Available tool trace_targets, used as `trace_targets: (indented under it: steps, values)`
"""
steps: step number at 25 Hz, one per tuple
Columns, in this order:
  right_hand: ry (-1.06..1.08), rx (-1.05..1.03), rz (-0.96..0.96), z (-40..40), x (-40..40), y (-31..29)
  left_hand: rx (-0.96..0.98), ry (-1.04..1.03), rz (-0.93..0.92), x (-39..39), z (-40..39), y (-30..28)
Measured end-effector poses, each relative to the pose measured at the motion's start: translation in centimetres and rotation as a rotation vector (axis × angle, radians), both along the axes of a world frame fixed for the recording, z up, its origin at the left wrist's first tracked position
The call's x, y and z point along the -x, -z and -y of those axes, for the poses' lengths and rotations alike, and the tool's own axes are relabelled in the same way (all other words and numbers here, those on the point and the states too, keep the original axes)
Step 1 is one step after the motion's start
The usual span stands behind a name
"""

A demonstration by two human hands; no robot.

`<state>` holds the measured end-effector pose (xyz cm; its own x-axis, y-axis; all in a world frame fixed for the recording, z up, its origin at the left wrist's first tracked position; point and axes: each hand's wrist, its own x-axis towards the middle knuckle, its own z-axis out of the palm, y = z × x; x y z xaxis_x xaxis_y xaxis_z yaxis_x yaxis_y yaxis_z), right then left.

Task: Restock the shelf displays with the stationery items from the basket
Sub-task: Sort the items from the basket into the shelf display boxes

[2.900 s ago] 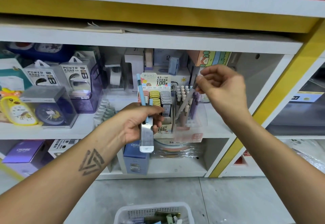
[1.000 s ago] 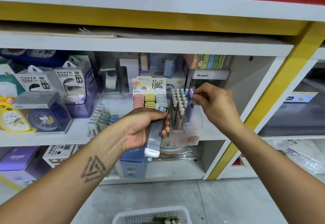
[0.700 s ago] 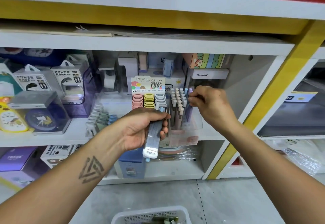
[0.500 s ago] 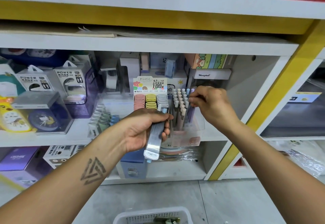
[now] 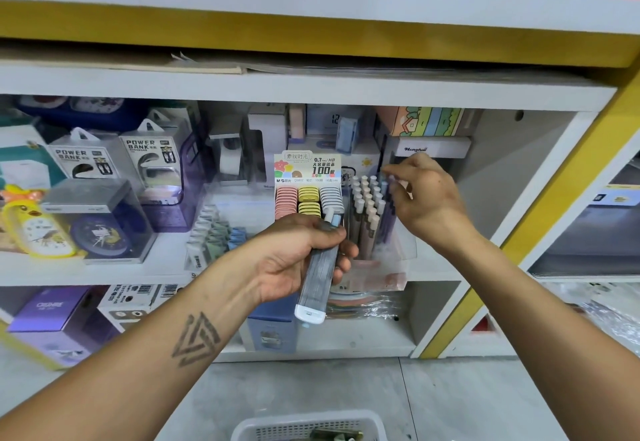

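Head view: your left hand [image 5: 298, 253] grips a clear pen box [image 5: 318, 278] with pens sticking out the top. Your right hand [image 5: 424, 195], fingers curled, pinches a pen top in the clear pen holder [image 5: 372, 229], full of upright pens. Beside it, a lead display [image 5: 308, 181] reads "0.7 HB 100". "POWER BANK" boxes [image 5: 114, 156] stand left. The basket [image 5: 311, 425] sits below.

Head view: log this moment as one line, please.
left hand grips pen box | right hand fingers at pen display tops, hold unclear | basket on floor
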<state>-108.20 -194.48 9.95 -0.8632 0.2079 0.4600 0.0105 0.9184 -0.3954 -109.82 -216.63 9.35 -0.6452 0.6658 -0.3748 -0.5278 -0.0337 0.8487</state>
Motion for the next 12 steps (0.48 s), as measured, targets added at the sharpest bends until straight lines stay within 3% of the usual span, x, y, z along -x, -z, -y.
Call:
trace_targets:
  steps: [2, 4, 7, 12]
  values:
    - [-0.126, 0.315, -0.057, 1.4, -0.8, -0.9, -0.016, 0.001, -0.007, -0.1, -0.1, 0.0]
    - [-0.272, 0.624, 0.056, 2.9, -1.5, -1.7, -0.053, 0.014, -0.027, -0.2, -0.2, 0.1]
    - [-0.320, 0.655, 0.283, 3.8, -2.5, -2.2, -0.100, 0.022, -0.040, -0.3, -0.2, -0.1]
    - [-0.272, 0.783, 0.327, 3.9, -2.8, -2.4, -0.147, -0.002, -0.047, -0.5, -0.2, -0.3]
